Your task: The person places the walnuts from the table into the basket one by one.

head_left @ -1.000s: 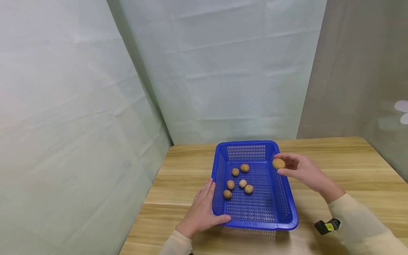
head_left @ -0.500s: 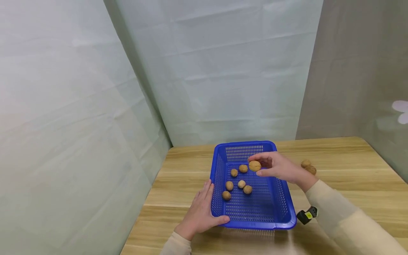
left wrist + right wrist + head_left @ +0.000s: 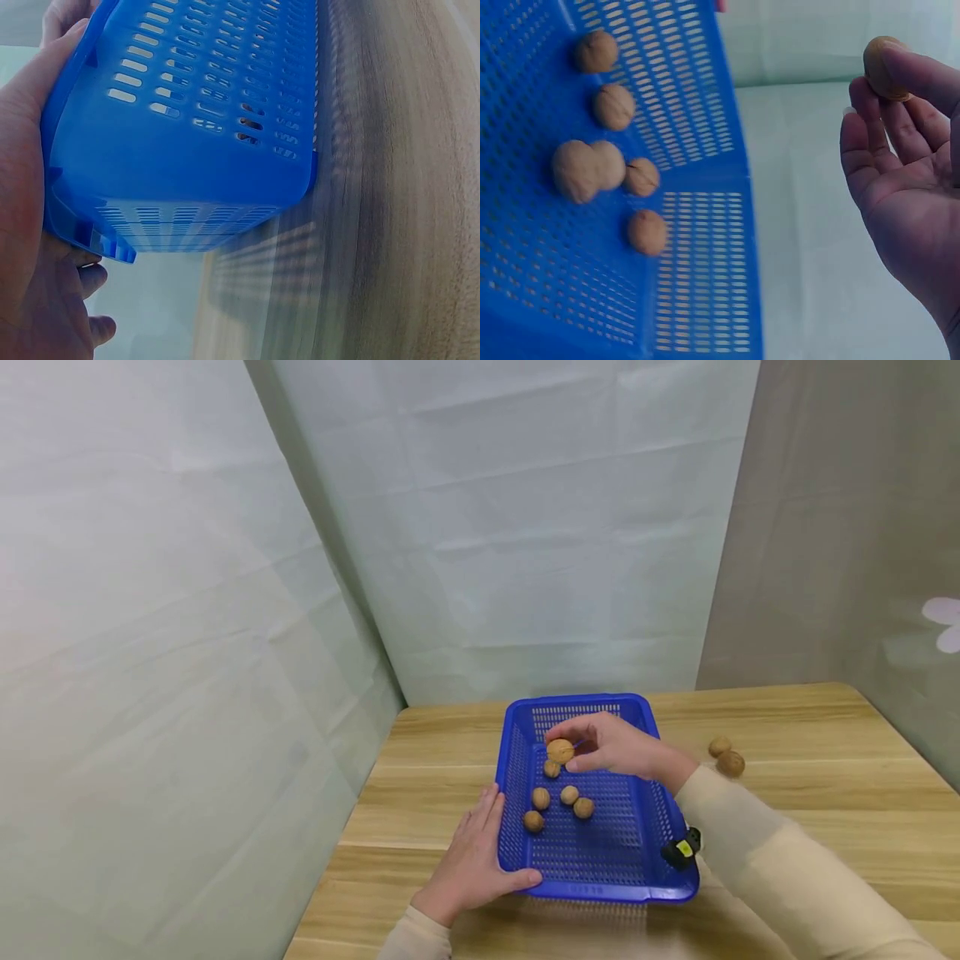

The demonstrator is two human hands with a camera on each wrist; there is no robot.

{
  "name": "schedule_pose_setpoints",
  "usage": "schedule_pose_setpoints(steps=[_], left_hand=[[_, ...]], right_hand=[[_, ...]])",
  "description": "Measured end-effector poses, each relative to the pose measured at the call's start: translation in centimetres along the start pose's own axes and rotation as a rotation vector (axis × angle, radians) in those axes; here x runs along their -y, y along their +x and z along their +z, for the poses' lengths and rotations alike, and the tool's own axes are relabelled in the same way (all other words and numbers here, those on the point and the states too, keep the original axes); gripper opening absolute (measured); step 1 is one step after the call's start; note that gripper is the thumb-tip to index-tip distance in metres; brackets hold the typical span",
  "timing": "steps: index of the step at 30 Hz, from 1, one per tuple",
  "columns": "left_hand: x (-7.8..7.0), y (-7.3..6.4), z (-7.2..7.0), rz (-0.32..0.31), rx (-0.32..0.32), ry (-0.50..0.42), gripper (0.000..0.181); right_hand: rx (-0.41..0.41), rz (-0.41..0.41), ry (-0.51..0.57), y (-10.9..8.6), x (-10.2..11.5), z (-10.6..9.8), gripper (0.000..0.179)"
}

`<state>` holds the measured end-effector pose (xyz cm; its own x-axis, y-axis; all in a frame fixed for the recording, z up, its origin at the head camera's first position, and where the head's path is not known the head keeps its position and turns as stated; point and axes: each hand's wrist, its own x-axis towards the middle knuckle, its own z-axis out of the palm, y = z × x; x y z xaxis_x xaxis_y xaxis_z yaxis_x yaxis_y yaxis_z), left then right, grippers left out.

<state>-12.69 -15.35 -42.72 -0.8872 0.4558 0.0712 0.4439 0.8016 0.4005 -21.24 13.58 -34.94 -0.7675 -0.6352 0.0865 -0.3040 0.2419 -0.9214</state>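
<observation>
My right hand (image 3: 611,747) pinches a walnut (image 3: 560,752) between thumb and fingertips, over the far left part of a blue plastic basket (image 3: 615,892). In the right wrist view the thumb lies across the same walnut (image 3: 879,71), above the level of the rim. Inside the basket several more walnuts (image 3: 541,798) lie loose on the slotted floor, mostly to the left. The raised hand covers one of them in the head view. My left hand (image 3: 468,860) rests at the near left corner, fingers stretched along the side and thumb on the front rim (image 3: 67,105).
Two walnuts (image 3: 730,764) lie on the wooden table (image 3: 810,827) right of the basket. A pale cloth backdrop (image 3: 562,568) rises behind the table, and another stands along its left side. A small black device (image 3: 681,849) sits at the right wrist, overlapping the basket's right wall.
My right hand has carried the walnut leftward from the basket's right rim to over its far left part. The two walnuts on the table have come into sight. My left hand stays put.
</observation>
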Motion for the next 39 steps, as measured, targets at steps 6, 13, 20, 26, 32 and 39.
schedule_pose_setpoints(steps=[6, 13, 20, 26, 32, 39], left_hand=[[-0.3, 0.0, 0.3, -0.021, 0.023, -0.006, 0.12], [-0.2, -0.2, 0.3, -0.013, 0.025, 0.008, 0.119], [0.0, -0.4, 0.0, 0.001, 0.005, 0.009, 0.119], [0.3, -0.3, 0.0, 0.018, -0.012, 0.017, 0.119], [0.5, -0.4, 0.0, 0.001, -0.004, 0.006, 0.119], [0.4, -0.3, 0.3, 0.02, -0.021, 0.01, 0.119]], right_hand=[[0.035, 0.066, 0.02, 0.7, -1.8, 1.4, 0.043], [0.046, 0.109, 0.032, 0.7, -3.4, 2.6, 0.043], [0.069, 0.109, 0.025, 1.1, -3.8, 2.8, 0.044], [0.082, 0.099, 0.009, 1.3, -3.9, 2.9, 0.044], [0.048, 0.093, 0.04, 1.4, -3.9, 2.7, 0.04], [-0.029, 0.072, 0.017, 0.2, -2.0, 0.9, 0.039]])
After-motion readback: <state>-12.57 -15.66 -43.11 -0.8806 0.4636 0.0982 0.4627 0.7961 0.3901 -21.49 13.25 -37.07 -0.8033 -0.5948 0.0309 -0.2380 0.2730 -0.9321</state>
